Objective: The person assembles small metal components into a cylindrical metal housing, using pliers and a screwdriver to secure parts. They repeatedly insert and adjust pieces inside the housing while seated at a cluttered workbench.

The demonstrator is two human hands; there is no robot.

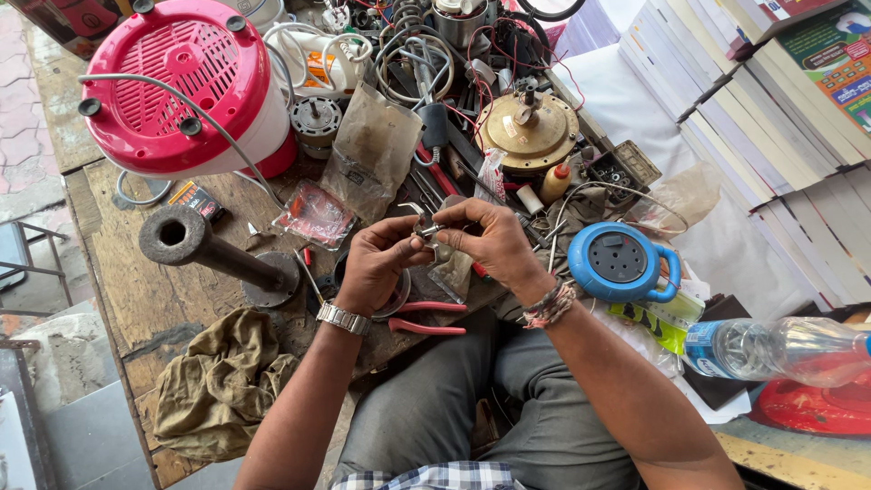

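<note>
Metal part [434, 232], small and grey, held above the cluttered bench [136, 299] between both hands. Likely light, stiff, perhaps greasy; best gripped by its edges with fingertips. Left hand [376, 263] curled tight, pinching it from the left side. Right hand [494, 238] closed over it, fingers bent round the top. Red-handled pliers [426, 318] lie just below; blue extension reel [621, 263] near the right wrist.

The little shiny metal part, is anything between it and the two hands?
No. The small shiny metal part sits directly in the fingertips of both the left hand and the right hand, held above the cluttered wooden workbench. Nothing visible comes between.
</note>
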